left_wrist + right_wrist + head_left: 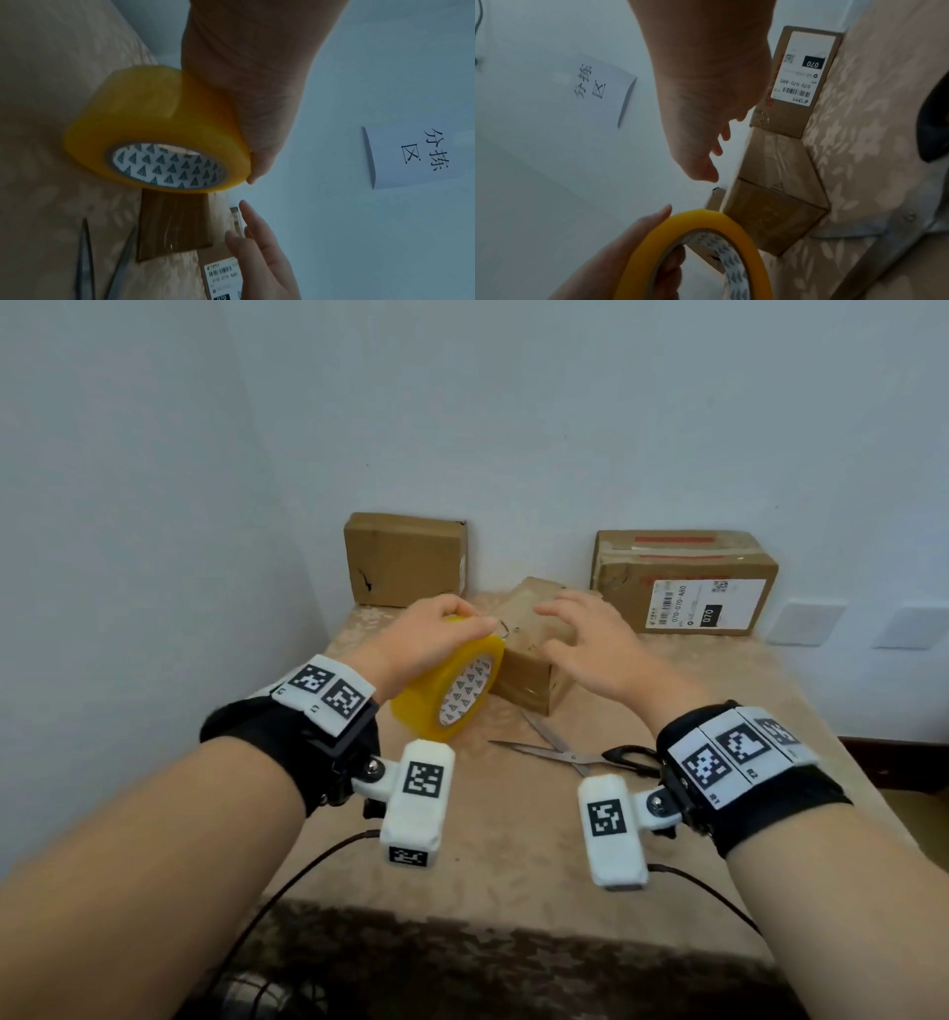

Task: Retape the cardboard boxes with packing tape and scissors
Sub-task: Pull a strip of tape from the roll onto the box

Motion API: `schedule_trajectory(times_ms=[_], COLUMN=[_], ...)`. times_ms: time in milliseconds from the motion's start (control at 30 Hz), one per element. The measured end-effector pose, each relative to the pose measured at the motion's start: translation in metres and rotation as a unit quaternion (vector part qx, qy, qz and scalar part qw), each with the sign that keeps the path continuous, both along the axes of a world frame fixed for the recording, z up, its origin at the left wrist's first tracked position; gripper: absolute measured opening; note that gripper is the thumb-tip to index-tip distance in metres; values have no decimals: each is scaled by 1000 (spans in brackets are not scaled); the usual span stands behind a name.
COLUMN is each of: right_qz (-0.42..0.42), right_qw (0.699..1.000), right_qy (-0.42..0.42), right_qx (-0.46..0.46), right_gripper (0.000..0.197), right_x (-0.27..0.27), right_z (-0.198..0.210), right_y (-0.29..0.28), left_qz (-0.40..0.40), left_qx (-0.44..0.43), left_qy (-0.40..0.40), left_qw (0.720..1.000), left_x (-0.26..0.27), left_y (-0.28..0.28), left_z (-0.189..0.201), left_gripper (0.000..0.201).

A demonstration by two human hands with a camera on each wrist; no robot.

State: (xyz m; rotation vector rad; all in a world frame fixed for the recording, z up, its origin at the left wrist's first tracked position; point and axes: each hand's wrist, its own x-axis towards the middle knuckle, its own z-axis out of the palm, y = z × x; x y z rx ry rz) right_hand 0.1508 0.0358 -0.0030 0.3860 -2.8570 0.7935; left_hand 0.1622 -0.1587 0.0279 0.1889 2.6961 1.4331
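Tape roll [448, 677] in left hand [430, 636] — right hand [590, 636] spread above small box [534, 660].

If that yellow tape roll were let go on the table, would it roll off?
Possibly: the tape roll is round and held on edge by the left hand, so it may roll. It looks thick and fairly heavy. The small box beside it could stop it.

Yellow tape roll [445, 679] tilted beside small box [534, 654] — scissors [575, 752] open, flat.

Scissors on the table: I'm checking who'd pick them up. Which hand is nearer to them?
Right. The right hand hovers over the small box, just behind the scissors; the left hand grips the tape roll farther left.
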Motion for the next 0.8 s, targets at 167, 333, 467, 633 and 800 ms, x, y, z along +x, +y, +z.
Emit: schedule_trajectory(times_ms=[167, 333, 467, 633, 800], right_qz=[59, 92, 89, -6, -79], right_qw=[970, 944, 945, 964, 963], right_qy=[-41, -59, -87, -66, -107], right_qx=[232, 313, 302, 256, 234], right_gripper=[80, 94, 91, 70, 68], right_x=[-20, -46, -56, -54, -41], right_z=[1, 10, 2, -4, -4], right_y=[-24, -35, -41, -33, -7], left_qz=[-11, -34, -44, -79, -116], left_qx=[-34, -56, -67, -63, -114], left_qy=[-6, -3, 3, 10, 52], left_qw=[999, 998, 997, 995, 985], left_x=[-10, -20, -28, -34, -43], left_y=[-20, -26, -31, -34, -9], left_z=[-1, -1, -3, -7, -3], left_gripper=[24, 22, 23, 30, 31])
